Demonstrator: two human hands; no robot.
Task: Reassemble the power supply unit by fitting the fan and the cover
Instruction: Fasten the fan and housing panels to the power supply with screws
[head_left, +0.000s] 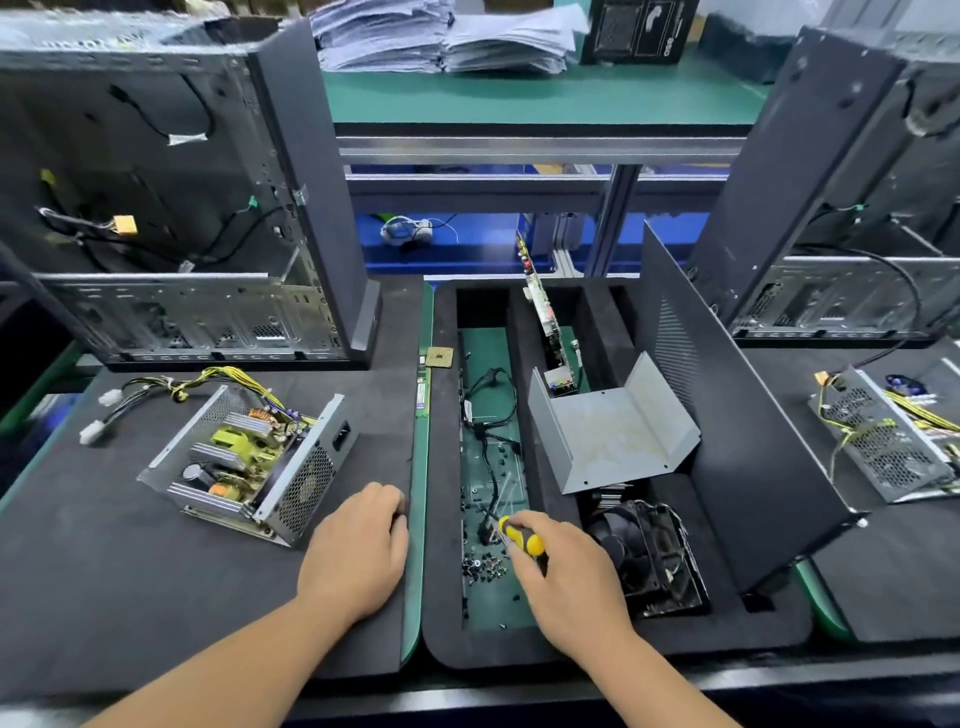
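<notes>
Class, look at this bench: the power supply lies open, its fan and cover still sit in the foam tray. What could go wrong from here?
1. The right hand grips a screwdriver just above the loose screws; a nudge may scatter them among the cables.
2. The open power supply has its board exposed, so a dropped screw could lodge inside.
3. The cover leans over the fan and might slip when the fan is lifted.
</notes>
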